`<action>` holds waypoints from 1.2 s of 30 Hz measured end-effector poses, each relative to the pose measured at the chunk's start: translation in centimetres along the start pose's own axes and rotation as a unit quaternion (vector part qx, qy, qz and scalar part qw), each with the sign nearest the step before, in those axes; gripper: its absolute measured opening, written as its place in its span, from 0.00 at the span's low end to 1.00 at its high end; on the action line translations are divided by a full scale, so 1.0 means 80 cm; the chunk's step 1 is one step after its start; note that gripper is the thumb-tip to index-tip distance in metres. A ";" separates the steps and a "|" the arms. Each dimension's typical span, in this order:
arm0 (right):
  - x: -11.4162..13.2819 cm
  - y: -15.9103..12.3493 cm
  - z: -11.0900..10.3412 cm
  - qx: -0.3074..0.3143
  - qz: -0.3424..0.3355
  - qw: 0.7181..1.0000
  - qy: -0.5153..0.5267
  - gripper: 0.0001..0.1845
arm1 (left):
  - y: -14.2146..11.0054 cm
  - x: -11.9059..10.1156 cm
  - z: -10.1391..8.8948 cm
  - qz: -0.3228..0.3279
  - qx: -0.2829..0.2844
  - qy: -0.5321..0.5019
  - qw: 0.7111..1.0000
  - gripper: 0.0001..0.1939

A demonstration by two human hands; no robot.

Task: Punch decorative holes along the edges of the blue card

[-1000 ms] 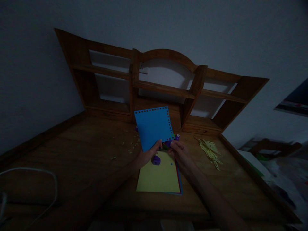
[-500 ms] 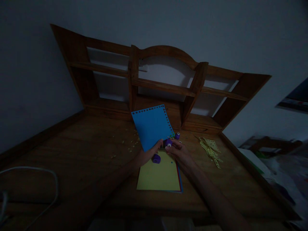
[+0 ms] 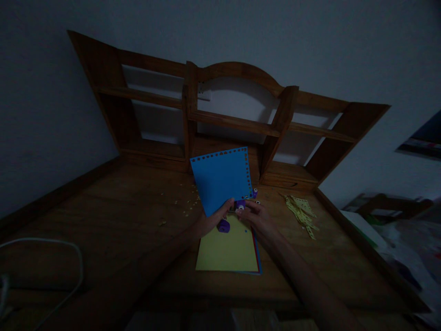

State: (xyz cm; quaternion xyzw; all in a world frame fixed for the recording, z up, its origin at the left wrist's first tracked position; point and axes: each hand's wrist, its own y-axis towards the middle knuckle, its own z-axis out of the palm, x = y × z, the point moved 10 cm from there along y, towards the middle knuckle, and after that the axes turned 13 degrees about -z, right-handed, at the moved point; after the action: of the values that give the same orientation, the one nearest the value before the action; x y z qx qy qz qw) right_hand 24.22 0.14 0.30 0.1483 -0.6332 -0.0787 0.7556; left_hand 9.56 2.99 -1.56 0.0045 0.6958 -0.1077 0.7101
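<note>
Paper, blue, rises above the left hand pinching its lower edge; the right hand pinches a purple punch.

The blue sheet is patterned with small cut-outs along its far and right edges — perhaps floral, in this dimness. The near paper is yellow, the held block purple and white.
</note>
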 end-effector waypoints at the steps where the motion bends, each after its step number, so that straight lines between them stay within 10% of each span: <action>1: -0.001 0.000 0.000 0.002 0.001 1.000 -0.002 0.13 | -0.001 -0.002 0.001 0.001 0.003 -0.002 1.000 0.23; 36: -0.010 0.001 -0.006 0.006 0.009 1.000 -0.020 0.19 | -0.009 -0.018 0.001 0.034 0.012 -0.002 0.999 0.21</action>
State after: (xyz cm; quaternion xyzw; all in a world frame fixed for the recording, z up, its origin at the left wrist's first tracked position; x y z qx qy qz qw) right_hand 24.55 0.51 -0.52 0.1459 -0.6496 -0.0712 0.7428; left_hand 9.48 2.50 -0.04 0.0362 0.6925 -0.0920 0.7147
